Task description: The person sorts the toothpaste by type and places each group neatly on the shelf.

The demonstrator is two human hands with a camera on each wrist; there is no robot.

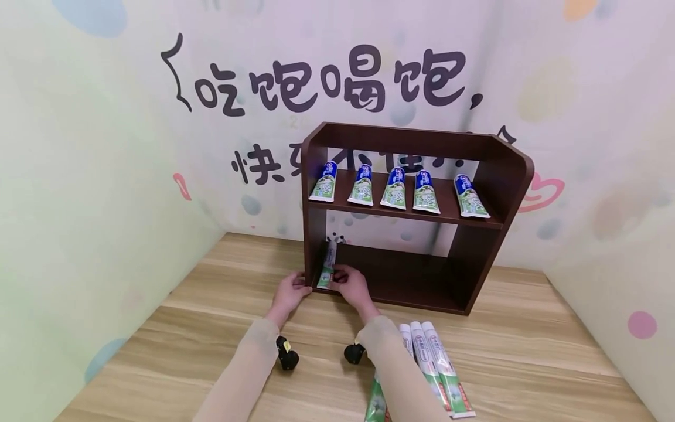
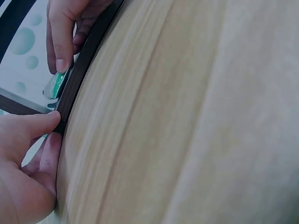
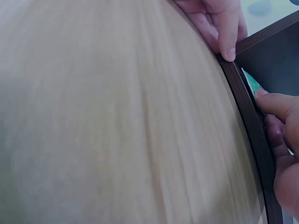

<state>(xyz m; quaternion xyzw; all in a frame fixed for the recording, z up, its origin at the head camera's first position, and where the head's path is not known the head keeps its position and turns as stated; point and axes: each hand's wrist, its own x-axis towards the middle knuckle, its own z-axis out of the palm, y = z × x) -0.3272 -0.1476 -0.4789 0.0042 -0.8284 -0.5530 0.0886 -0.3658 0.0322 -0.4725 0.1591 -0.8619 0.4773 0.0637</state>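
A brown two-tier shelf (image 1: 406, 215) stands against the wall. On its lower tier, along the left side panel, lies a white-and-green toothpaste tube (image 1: 327, 266), its green end toward the front edge. My right hand (image 1: 352, 286) is at that end from the right, thumb and fingers pinching the tube; the green end (image 2: 58, 85) shows under a fingertip in the left wrist view. My left hand (image 1: 289, 293) grips the shelf's lower left front corner, thumb (image 3: 229, 49) on the front edge and the other fingers along the outer side.
Several blue-and-green toothpaste tubes (image 1: 394, 189) stand in a row on the upper tier. More white-and-green tubes (image 1: 440, 369) lie on the wooden table (image 1: 532, 346) at the front right, partly behind my right sleeve (image 1: 403, 369). Printed walls (image 1: 105, 193) enclose the table.
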